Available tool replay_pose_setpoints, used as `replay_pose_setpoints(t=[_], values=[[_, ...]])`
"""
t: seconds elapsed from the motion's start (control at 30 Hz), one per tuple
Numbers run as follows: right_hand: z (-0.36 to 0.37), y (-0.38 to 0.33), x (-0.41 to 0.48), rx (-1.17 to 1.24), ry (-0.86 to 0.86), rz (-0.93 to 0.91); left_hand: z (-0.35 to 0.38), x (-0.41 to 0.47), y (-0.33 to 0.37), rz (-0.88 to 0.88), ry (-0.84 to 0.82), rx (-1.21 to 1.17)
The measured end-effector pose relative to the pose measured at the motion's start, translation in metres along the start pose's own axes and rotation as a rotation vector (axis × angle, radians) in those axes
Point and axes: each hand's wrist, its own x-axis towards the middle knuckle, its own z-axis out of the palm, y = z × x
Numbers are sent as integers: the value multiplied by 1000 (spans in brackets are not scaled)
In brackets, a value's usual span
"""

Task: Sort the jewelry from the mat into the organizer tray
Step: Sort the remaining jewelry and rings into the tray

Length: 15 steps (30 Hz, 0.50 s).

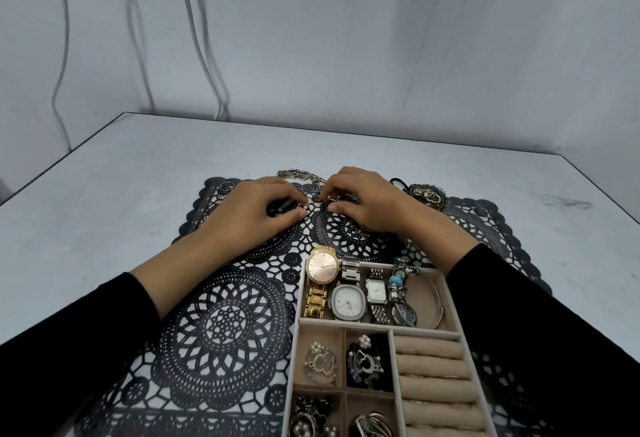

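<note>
A black lace mat covers the table's middle. On its near right stands the beige organizer tray, holding several watches, brooches and earrings. My left hand pinches a small silver ring at the mat's far edge. My right hand pinches another small ring right beside it; a third ring lies between them. A silver link bracelet lies just beyond my fingers. More rings sit at the mat's far left, and a dark ornate brooch at the far right.
The mat lies on a grey table with its back edge against a grey wall. White cables hang down the wall on the left. The tray's right side has padded ring rolls.
</note>
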Motion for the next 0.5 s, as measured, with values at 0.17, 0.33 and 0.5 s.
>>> replay_pose_setpoints(t=[0.17,0.33,0.5], values=[[-3,4,-2,-14,8,47,-1,-2,3,41,16,29],[-4,6,-4,11,28,67,-2,-2,3,43,15,18],[-6,6,0,4,-47,105,-1,-1,2,20,29,-17]])
